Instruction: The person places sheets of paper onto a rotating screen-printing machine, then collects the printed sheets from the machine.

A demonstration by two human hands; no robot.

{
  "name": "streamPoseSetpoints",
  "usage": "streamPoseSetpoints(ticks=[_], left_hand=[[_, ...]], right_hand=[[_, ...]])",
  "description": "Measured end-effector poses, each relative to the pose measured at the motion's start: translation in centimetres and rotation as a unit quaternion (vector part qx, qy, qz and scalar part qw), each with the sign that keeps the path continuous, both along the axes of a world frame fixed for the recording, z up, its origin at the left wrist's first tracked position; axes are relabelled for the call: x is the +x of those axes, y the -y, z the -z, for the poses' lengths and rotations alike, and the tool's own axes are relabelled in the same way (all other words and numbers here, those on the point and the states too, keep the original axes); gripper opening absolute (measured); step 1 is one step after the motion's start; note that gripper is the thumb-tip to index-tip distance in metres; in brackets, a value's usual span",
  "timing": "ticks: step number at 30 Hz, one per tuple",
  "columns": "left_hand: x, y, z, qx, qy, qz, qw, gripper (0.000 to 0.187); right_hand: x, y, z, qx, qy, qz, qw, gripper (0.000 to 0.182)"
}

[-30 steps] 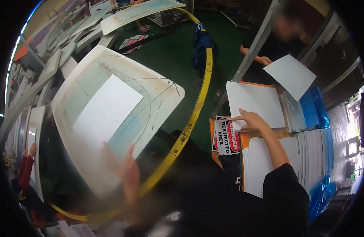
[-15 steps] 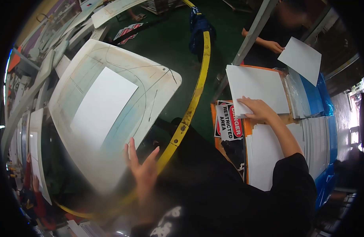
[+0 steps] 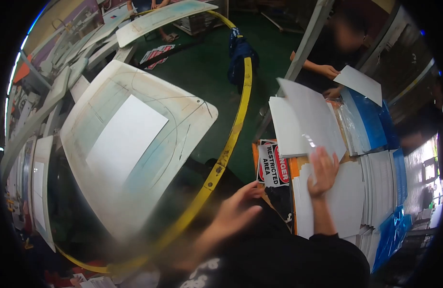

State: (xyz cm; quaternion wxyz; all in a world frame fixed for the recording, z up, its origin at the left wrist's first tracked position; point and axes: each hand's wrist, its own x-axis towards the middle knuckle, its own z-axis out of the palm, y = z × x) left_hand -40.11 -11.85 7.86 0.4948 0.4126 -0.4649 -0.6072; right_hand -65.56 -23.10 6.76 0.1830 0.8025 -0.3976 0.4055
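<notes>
My right hand (image 3: 323, 172), blurred by motion, grips the near edge of a white sheet (image 3: 313, 115). That sheet is tilted up off a stack of white sheets (image 3: 282, 127) on my right. Between the platen and the stacks is my left hand (image 3: 238, 211), its fingers apart with nothing in them. A similar white sheet (image 3: 127, 139) lies flat on a pale, stained platen (image 3: 195, 105) at the left. Close beyond my left hand, signs reading "DANGER RESTRICTED AREA" (image 3: 274, 165) rest beside the stacks.
A yellow curved rail (image 3: 240, 105) runs around the platen. Another person's hands (image 3: 331, 73) hold a white sheet (image 3: 360, 84) across the stacks. Further stacks of white sheets (image 3: 382, 187) and blue plastic wrapping (image 3: 392, 235) are at the right. A second platen (image 3: 163, 19) stands farther back.
My right hand has lifted a sheet's near edge off the stack. My left hand has swung right, away from the platen. The other person's sheet has come lower.
</notes>
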Motion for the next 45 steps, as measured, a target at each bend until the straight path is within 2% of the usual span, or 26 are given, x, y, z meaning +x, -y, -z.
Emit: streamPoseSetpoints(ticks=[3,4,6,8,9,10,12,13,14,15,18,19,20,21,22,23,25,27,30,32,35,38,39,41,42,45], left_hand=[[-3.0,0.7,-3.0,-0.02,-0.228,-0.031,0.973,0.055],[-3.2,0.7,-2.6,0.004,-0.21,-0.059,0.976,0.053],[-2.8,-0.4,-0.5,0.055,-0.174,-0.115,0.976,0.049],[-1.1,-1.8,0.3,0.009,-0.247,-0.107,0.963,0.042],[-0.4,-2.3,0.5,-0.023,-0.301,-0.105,0.948,0.039],[-0.2,-2.7,0.2,-0.075,-0.387,-0.113,0.912,0.036],[-0.1,-3.7,-0.3,-0.146,-0.299,-0.162,0.929,0.049],[0.4,-4.5,0.2,-0.161,-0.237,-0.19,0.939,0.052],[0.9,-5.3,0.6,-0.172,-0.175,-0.219,0.944,0.055],[1.7,-5.7,0.9,-0.132,-0.143,-0.26,0.946,0.054],[3.5,-7.4,-0.4,0.008,0.019,-0.347,0.938,0.043],[3.7,-6.7,-1.0,-0.034,-0.078,-0.381,0.921,0.042],[3.9,-6.1,-1.4,-0.075,-0.174,-0.411,0.892,0.04],[4.3,-6.0,-0.9,-0.088,-0.174,-0.449,0.872,0.039],[4.5,-6.2,-0.7,-0.083,-0.065,-0.493,0.863,0.04],[4.8,-6.5,-0.5,-0.078,0.045,-0.531,0.843,0.041],[7.0,-7.6,0.3,-0.137,0.007,-0.524,0.841,0.043],[9.5,-8.8,1.7,-0.157,0.056,-0.529,0.832,0.044],[9.0,-8.1,0.8,-0.157,0.052,-0.557,0.814,0.044],[9.3,-7.9,1.3,-0.16,0.083,-0.567,0.804,0.041],[10.7,-8.5,2.8,-0.152,-0.002,-0.517,0.842,0.034],[9.1,-8.0,1.2,-0.088,-0.022,-0.619,0.78,0.03],[9.6,-8.8,1.9,-0.051,-0.029,-0.642,0.765,0.03],[9.3,-8.6,0.9,-0.101,-0.017,-0.646,0.756,0.043],[8.9,-8.7,0.5,-0.089,-0.005,-0.652,0.753,0.046],[11.4,-9.3,-0.9,-0.082,0.001,-0.644,0.761,0.054]], right_hand=[[3.5,-6.6,-0.8,-0.032,0.001,0.001,0.999,0.028],[4.6,-8.0,-1.2,-0.051,-0.014,-0.001,0.999,0.025],[6.4,-9.1,-0.6,-0.039,0.048,-0.125,0.99,0.02],[8.0,-9.6,-0.1,-0.026,0.108,-0.248,0.962,0.021],[8.9,-9.5,-2.5,0.204,0.009,-0.228,0.952,0.022],[9.8,-9.1,-7.0,0.423,-0.086,-0.195,0.881,0.023],[10.1,-8.9,-8.0,0.45,-0.104,-0.232,0.856,0.025],[10.2,-8.9,-5.3,0.262,-0.033,-0.299,0.917,0.025],[10.3,-8.9,-2.8,0.06,0.038,-0.351,0.934,0.026],[11.0,-9.2,-0.8,0.068,0.043,-0.39,0.917,0.033],[12.4,-8.2,-2.8,0.137,-0.083,-0.463,0.872,0.046],[13.2,-7.8,-1.2,0.176,-0.071,-0.517,0.835,0.057],[13.1,-7.6,-1.1,0.205,-0.062,-0.498,0.84,0.06],[13.0,-7.2,-1.2,0.235,-0.053,-0.479,0.844,0.062],[13.0,-6.7,-1.3,0.264,-0.043,-0.459,0.847,0.065],[12.7,-6.3,-1.4,0.277,-0.029,-0.38,0.882,0.074],[11.1,-5.4,-1.5,0.298,-0.002,-0.216,0.93,0.092],[9.5,-3.8,-2.1,0.272,0.047,-0.08,0.958,0.101],[7.8,-1.6,-1.5,0.276,0.175,-0.068,0.943,0.102],[7.1,-1.2,-2.4,0.37,0.132,-0.05,0.918,0.104],[7.6,-0.7,-1.1,0.425,0.157,-0.062,0.889,0.103],[9.0,-0.5,-0.7,0.311,0.122,-0.029,0.942,0.084],[9.2,0.1,0.4,0.333,0.151,-0.046,0.93,0.076],[9.3,1.5,4.0,0.408,0.208,-0.084,0.885,0.067],[10.7,1.6,2.7,0.484,0.26,-0.124,0.827,0.068],[14.8,2.9,2.0,0.5,0.203,-0.148,0.829,0.069]])
